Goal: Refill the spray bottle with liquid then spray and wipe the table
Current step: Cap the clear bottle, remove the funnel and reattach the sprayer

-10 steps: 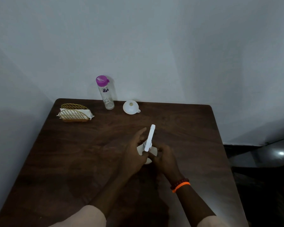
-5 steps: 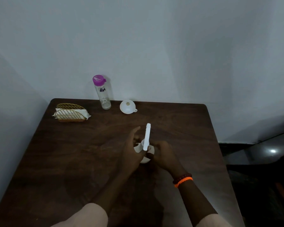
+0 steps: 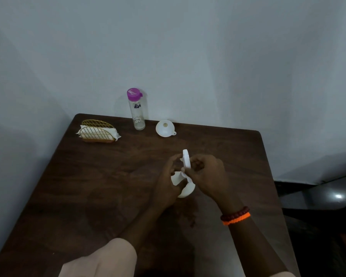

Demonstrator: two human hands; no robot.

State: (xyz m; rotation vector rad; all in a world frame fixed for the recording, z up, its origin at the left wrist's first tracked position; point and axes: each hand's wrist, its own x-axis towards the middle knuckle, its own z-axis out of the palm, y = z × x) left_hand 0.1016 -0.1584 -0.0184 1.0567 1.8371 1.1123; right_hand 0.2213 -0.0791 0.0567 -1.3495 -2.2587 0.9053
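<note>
Here, dark wood table (image 3: 88, 186), grey walls (image 3: 208, 56)

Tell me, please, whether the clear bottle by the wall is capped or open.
Capped: the purple lid sits on the upright clear bottle.

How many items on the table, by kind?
Spray bottle, held by left hand and right hand: 1
Bottle with purple cap: 1
Funnel: 1
Wire basket of napkins: 1
Total: 4
</note>
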